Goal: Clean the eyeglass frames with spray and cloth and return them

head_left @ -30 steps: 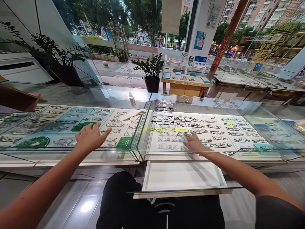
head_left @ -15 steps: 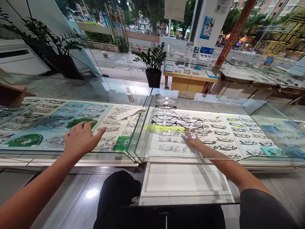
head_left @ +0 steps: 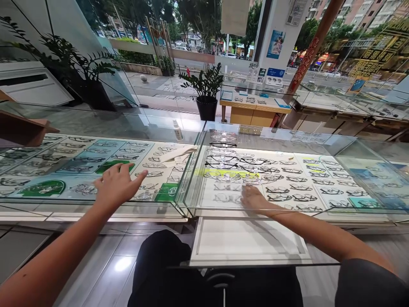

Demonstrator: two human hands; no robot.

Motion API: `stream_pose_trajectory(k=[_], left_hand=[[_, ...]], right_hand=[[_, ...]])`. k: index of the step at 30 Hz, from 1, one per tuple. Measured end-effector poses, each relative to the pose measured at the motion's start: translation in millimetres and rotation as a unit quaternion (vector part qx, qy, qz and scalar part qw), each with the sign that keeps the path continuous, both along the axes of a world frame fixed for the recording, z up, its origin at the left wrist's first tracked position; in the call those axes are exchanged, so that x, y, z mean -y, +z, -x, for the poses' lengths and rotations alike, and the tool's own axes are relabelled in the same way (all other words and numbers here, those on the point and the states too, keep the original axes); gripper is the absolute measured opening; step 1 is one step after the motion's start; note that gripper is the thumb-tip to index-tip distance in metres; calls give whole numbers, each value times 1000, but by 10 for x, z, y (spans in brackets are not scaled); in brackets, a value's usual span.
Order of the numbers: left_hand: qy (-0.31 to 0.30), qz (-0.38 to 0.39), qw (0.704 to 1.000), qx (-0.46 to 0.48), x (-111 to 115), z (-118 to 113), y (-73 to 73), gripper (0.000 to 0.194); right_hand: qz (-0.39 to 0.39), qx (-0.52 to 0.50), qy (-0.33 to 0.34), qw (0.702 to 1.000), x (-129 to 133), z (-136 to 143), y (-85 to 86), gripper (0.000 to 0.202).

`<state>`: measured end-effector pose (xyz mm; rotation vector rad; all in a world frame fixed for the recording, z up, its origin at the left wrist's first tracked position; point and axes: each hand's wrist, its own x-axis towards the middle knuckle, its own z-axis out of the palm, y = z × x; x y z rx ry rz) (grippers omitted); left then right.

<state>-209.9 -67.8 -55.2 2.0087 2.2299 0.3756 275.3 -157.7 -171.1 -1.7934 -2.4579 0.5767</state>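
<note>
My left hand [head_left: 116, 183] rests on the glass top of the left display case [head_left: 150, 125], fingers spread and holding nothing. Eyeglass frames [head_left: 152, 174] lie in rows beneath that glass. Inside the right display case [head_left: 287, 147], my right hand [head_left: 254, 198] is low over the white display surface, its fingers curled. Whatever it may hold is hidden. Just left of its fingertips are pale clear eyeglasses [head_left: 227, 198]. Beyond it a row of clear eyeglasses [head_left: 220, 175] lies along a yellow strip, with black eyeglasses [head_left: 220, 165] farther back.
A pulled-out white drawer [head_left: 246, 241] is in front of me, above my legs. On the left glass stand a spray bottle [head_left: 177, 130] and a pale cloth [head_left: 179, 154]. A brown box-like object [head_left: 22, 130] sits far left. A potted plant [head_left: 206, 106] stands behind the cases.
My right hand has drawn back toward me and slightly left, away from the yellow strip, where clear glasses now lie. My left hand stays spread on the glass. The view has shifted slightly.
</note>
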Motion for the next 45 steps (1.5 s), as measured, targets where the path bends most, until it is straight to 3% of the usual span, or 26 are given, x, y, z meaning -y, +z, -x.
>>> stream_pose_trajectory(k=[3, 7, 8, 10, 13, 16, 21, 25, 36, 40, 45], left_hand=[[4, 3, 1000, -12, -17, 5, -29, 95], [42, 16, 998, -45, -59, 6, -82, 91], [44, 18, 998, -48, -67, 9, -95, 92], [40, 17, 998, -51, -77, 24, -117, 94], [32, 9, 998, -51, -81, 59, -146, 96], [27, 1, 998, -48, -80, 85, -163, 95], [22, -4, 999, -42, -68, 73, -155, 94], [20, -8, 999, -35, -44, 51, -131, 93], [24, -6, 999, -39, -72, 78, -160, 95], [26, -2, 999, -37, -70, 76, -153, 95], [27, -2, 999, -36, -60, 66, -141, 93]], right_hand=[[68, 8, 30, 997, 429, 159, 227, 33], [243, -41, 96, 964, 803, 269, 922, 30], [231, -47, 107, 966, 812, 250, 1136, 30], [119, -29, 76, 990, 711, 135, 1539, 29], [-56, 20, -21, 998, 337, -176, 1919, 32], [-155, 90, -9, 984, -90, -467, 1945, 29], [-154, 127, -1, 980, -512, -569, 1643, 21], [-144, 145, -4, 979, -655, -482, 1513, 13], [-155, 138, -31, 978, -753, -496, 1428, 8], [-176, 103, -64, 977, -702, -537, 1565, 7], [-200, 16, -73, 977, -273, -601, 2099, 6]])
